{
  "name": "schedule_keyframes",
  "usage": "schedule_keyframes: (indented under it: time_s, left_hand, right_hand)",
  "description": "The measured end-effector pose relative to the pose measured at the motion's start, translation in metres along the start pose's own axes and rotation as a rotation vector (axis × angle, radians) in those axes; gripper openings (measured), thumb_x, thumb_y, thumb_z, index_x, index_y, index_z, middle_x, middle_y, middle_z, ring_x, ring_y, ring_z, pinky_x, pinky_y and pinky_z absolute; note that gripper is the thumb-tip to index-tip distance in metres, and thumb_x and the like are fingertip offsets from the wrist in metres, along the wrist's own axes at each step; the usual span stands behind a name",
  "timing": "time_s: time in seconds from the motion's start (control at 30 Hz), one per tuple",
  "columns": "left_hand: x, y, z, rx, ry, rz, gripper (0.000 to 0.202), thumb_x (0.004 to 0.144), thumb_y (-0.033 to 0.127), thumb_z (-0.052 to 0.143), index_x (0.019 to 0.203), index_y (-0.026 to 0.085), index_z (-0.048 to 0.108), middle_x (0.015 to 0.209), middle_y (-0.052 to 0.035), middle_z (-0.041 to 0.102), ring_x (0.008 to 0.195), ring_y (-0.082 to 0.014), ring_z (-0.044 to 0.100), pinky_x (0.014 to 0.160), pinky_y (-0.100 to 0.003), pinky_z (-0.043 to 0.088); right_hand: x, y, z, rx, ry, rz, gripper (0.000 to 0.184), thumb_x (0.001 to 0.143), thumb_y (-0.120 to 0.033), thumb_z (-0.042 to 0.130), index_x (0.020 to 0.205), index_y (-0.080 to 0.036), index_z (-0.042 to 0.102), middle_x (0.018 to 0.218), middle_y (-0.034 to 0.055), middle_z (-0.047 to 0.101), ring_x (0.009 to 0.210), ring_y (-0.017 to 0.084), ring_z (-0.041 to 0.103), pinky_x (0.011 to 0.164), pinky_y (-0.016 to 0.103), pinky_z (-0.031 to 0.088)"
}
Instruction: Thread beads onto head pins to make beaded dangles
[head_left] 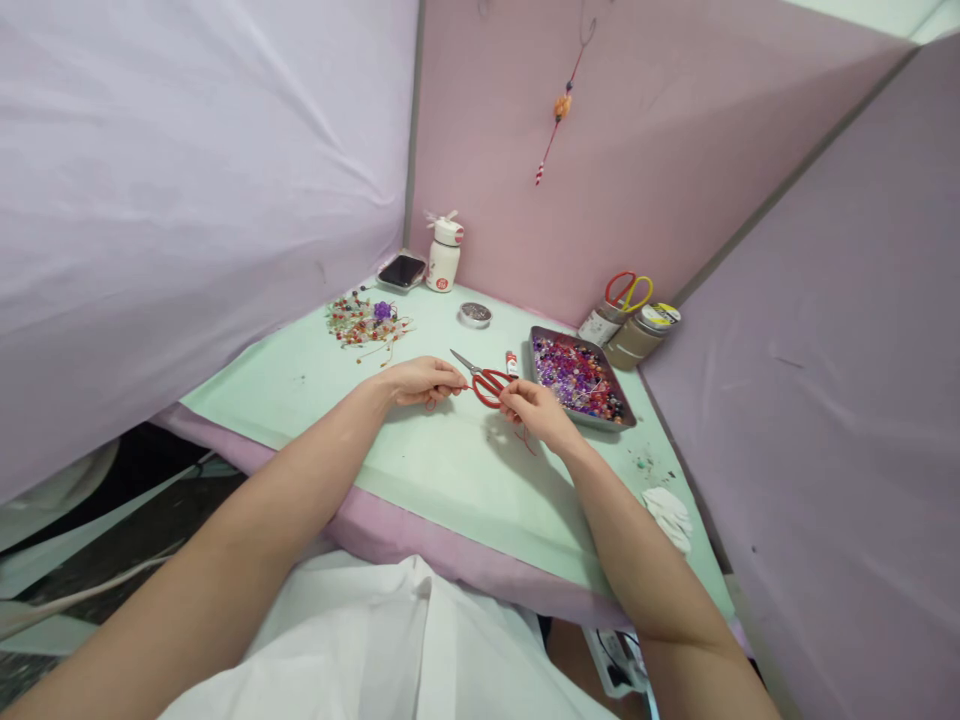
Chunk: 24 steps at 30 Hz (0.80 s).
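Observation:
My left hand (426, 381) is closed in a pinch on a thin red cord, a short piece of which shows at its fingertips. Across from it, my right hand (536, 408) is also pinched, with a loose tail of the red cord (527, 440) hanging below its fingers. Between the hands are scissors (488, 384) with red handles, their blades pointing away to the left. The right fingertips overlap one handle loop; whether they touch it, I cannot tell. Just behind the handles lies a small red and white lighter (511, 363).
A dark tray (627, 424) of purple and red beads sits at right, with jars (637, 340) and more scissors (628, 290) behind. Beaded strands (364, 325) lie at left, near a phone (402, 271), bottle (444, 258) and round tin (475, 315). White gloves (667, 517) rest at right.

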<state>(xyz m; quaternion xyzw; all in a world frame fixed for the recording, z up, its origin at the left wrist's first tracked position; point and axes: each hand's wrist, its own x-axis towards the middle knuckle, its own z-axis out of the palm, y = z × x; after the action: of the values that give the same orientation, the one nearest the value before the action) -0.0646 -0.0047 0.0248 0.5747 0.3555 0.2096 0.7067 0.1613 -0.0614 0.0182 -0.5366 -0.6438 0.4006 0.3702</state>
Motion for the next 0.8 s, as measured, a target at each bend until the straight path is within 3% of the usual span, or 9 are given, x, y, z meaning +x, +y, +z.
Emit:
schedule_keyframes:
  time_s: [0.1, 0.23, 0.43, 0.8]
  left_hand:
    - [-0.001, 0.001, 0.005, 0.022, -0.013, -0.009, 0.031, 0.063, 0.039, 0.077, 0.076, 0.014, 0.065, 0.055, 0.005, 0.042, 0.044, -0.0041, 0.031, 0.042, -0.02, 0.026]
    - [-0.001, 0.001, 0.014, 0.031, -0.042, -0.008, 0.032, 0.064, 0.041, 0.076, 0.079, 0.014, 0.066, 0.057, 0.0047, 0.044, 0.045, -0.0043, 0.032, 0.042, -0.02, 0.027]
    - [0.002, -0.002, 0.018, 0.029, -0.046, -0.009, 0.032, 0.064, 0.041, 0.076, 0.078, 0.015, 0.065, 0.055, 0.0054, 0.043, 0.044, -0.0047, 0.032, 0.043, -0.021, 0.027]
    - [0.004, -0.006, 0.016, 0.086, -0.064, 0.005, 0.028, 0.065, 0.037, 0.074, 0.078, 0.013, 0.064, 0.06, 0.0028, 0.051, 0.045, -0.0044, 0.033, 0.044, -0.022, 0.022]
  right_hand:
    - [0.0, 0.001, 0.005, -0.161, 0.055, -0.112, 0.024, 0.079, -0.04, 0.052, 0.078, -0.019, 0.064, 0.075, 0.0004, 0.064, 0.071, 0.015, 0.054, 0.069, 0.027, 0.04]
    - [-0.001, -0.001, 0.014, -0.129, 0.05, -0.179, 0.029, 0.081, -0.043, 0.051, 0.08, -0.018, 0.066, 0.083, 0.0025, 0.066, 0.08, 0.016, 0.056, 0.078, 0.028, 0.041]
    - [-0.001, 0.004, 0.023, 0.009, -0.056, -0.104, 0.028, 0.077, -0.044, 0.057, 0.078, -0.017, 0.065, 0.075, 0.0017, 0.065, 0.071, 0.014, 0.055, 0.073, 0.028, 0.044]
    - [0.002, 0.009, 0.023, 0.005, -0.023, -0.151, 0.023, 0.077, -0.039, 0.057, 0.075, -0.018, 0.065, 0.071, 0.0004, 0.064, 0.066, 0.013, 0.055, 0.067, 0.025, 0.043]
